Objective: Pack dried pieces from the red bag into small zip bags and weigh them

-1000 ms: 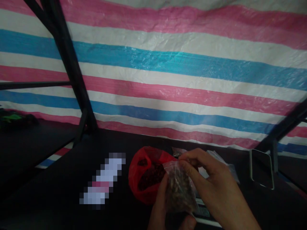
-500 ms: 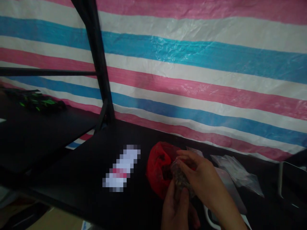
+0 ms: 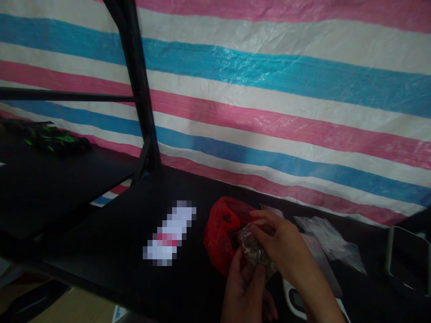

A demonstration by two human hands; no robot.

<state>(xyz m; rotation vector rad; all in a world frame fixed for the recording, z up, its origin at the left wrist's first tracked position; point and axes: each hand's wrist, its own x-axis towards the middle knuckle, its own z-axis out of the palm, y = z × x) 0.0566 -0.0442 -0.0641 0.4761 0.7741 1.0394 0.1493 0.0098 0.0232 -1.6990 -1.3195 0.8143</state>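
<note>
The left hand (image 3: 243, 294) and the right hand (image 3: 283, 242) now grip the little clear bag of brown bits (image 3: 254, 253) from below and above, and it has got squished smaller (not tall like before), right beside the red plastic bag (image 3: 220, 237).

Plastic bag (image 3: 218, 237) on table (image 3: 101, 233), tarpaulin (image 3: 269, 112) behind it

And now you've crumpled the clear plastic bag (image 3: 256, 253) from tall and full down to a tight bundle between your left hand (image 3: 242, 291) and right hand (image 3: 286, 246)!
</note>
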